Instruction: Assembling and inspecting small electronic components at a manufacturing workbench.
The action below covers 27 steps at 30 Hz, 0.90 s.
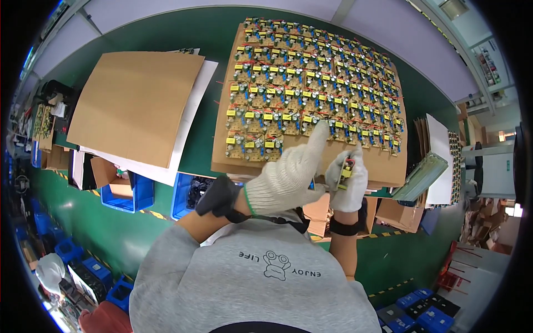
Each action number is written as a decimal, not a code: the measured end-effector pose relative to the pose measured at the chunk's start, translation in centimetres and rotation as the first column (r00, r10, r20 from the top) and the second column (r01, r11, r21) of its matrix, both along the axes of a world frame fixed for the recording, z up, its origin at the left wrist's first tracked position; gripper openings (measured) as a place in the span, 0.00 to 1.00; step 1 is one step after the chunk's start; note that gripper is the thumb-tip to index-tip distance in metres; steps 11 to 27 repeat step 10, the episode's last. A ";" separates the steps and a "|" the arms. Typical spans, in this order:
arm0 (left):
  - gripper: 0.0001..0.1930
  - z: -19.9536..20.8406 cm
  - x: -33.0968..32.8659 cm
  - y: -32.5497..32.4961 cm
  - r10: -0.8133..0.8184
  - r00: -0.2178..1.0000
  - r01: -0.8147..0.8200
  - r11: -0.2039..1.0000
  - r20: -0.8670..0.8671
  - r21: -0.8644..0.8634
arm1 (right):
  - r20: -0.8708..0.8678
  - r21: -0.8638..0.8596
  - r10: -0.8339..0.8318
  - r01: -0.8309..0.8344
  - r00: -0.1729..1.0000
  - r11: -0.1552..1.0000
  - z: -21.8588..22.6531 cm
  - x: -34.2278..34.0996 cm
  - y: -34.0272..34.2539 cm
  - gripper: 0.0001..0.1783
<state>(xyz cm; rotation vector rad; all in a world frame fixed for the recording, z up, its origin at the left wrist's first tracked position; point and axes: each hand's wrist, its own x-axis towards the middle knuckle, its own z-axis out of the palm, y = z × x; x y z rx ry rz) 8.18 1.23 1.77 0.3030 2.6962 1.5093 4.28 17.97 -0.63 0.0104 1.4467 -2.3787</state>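
Observation:
My left hand (pixel 291 172), in a white knitted glove, stretches its index finger over the lowest rows of small circuit boards (pixel 311 91). Its thumb points toward my right hand; the other fingers are partly hidden. A small blue patch shows between thumb and index finger, too small to name. Gloved as well, my right hand (pixel 351 191) is closed on one circuit board (pixel 346 170) with a yellow component and a red wire. The boards lie in rows on a brown cardboard sheet (pixel 222 161), each with a yellow block, blue parts and red wires.
Left of the boards, another cardboard sheet (pixel 136 105) lies on white sheets on the green table (pixel 200 136). Stacked panels (pixel 425 175) stand at the right. Blue bins (pixel 143 194) and an open carton (pixel 397 215) sit below the table's front edge.

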 end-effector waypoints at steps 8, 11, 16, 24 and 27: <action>0.46 -0.7 -2.8 -1.7 -0.102 0.813 -0.138 0.923 -0.573 -0.360 | -0.509 0.844 0.221 0.532 0.832 -0.060 -0.2 0.3 -2.5 0.30; 0.46 -0.9 -2.4 -1.5 -0.019 0.815 -0.213 0.920 -0.579 -0.329 | -0.503 0.858 0.213 0.513 0.837 0.012 -1.1 0.2 -1.2 0.37; 0.46 -0.9 -2.4 -1.5 -0.019 0.815 -0.213 0.920 -0.579 -0.329 | -0.503 0.858 0.213 0.513 0.837 0.012 -1.1 0.2 -1.2 0.37; 0.46 -0.9 -2.4 -1.5 -0.019 0.815 -0.213 0.920 -0.579 -0.329 | -0.503 0.858 0.213 0.513 0.837 0.012 -1.1 0.2 -1.2 0.37; 0.46 -0.9 -2.4 -1.5 -0.019 0.815 -0.213 0.920 -0.579 -0.329 | -0.503 0.858 0.213 0.513 0.837 0.012 -1.1 0.2 -1.2 0.37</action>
